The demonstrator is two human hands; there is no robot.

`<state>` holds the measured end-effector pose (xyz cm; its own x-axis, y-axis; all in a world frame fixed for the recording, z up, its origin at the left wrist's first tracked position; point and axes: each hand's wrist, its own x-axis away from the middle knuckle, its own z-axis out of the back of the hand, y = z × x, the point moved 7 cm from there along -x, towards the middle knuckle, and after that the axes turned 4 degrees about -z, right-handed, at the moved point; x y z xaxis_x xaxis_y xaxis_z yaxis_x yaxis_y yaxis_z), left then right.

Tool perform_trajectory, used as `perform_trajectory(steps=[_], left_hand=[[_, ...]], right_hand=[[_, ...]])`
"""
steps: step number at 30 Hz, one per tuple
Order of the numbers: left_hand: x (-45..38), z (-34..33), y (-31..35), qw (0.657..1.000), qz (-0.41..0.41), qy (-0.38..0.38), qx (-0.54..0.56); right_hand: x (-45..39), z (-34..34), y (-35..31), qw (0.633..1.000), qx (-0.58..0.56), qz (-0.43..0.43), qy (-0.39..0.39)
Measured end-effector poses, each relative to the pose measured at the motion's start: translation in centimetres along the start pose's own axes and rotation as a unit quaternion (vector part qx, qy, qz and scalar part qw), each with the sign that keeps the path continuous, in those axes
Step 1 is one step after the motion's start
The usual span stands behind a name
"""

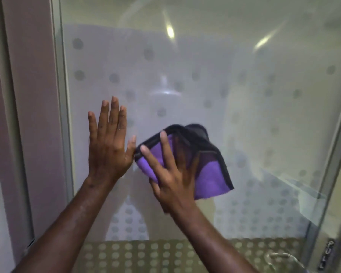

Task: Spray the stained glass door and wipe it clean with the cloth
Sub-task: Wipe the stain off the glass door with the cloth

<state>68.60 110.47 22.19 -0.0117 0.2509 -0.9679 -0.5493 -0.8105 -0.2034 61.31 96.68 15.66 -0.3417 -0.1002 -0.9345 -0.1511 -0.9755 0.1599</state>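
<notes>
The glass door (234,91) fills the view, frosted with rows of grey dots and showing reflections. My left hand (108,142) lies flat against the glass at centre left, fingers spread and pointing up, holding nothing. My right hand (171,170) presses a folded purple cloth with black edging (211,170) against the glass just right of the left hand. Its fingers are spread over the cloth. The cloth is slightly blurred. No spray bottle is in view.
A grey metal door frame (62,115) runs down the left, with a pinkish wall (32,95) beyond it. On the right frame, a metal handle plate marked PULL (326,255) sits at the lower right corner.
</notes>
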Motion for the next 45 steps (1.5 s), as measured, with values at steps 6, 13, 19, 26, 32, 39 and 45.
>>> perform_trajectory(steps=[6,13,19,26,32,39,45], left_hand=[[0.1,0.1,0.0,1.000,0.006,0.004,0.004],[-0.1,0.2,0.2,1.000,0.009,-0.003,-0.006],[-0.2,0.2,0.1,1.000,0.011,0.004,0.008],[-0.1,0.4,-0.1,1.000,0.013,0.007,0.015],[-0.2,0.3,0.0,1.000,0.016,0.002,0.006],[-0.2,0.3,0.0,1.000,0.016,0.011,0.010],[-0.1,0.2,-0.1,1.000,0.017,0.015,0.004]], right_hand=[[8.4,-1.5,11.0,0.997,0.040,-0.050,-0.047],[-4.7,4.6,16.6,0.940,-0.018,-0.331,0.086],[-3.0,1.3,2.6,0.998,0.018,-0.051,0.012],[0.9,1.8,11.4,0.989,0.001,-0.136,0.051],[-8.6,6.9,22.7,0.912,-0.071,-0.381,0.137],[-13.2,4.3,4.0,0.995,0.002,-0.061,0.076],[-19.0,3.6,-2.5,0.995,-0.002,0.072,0.068]])
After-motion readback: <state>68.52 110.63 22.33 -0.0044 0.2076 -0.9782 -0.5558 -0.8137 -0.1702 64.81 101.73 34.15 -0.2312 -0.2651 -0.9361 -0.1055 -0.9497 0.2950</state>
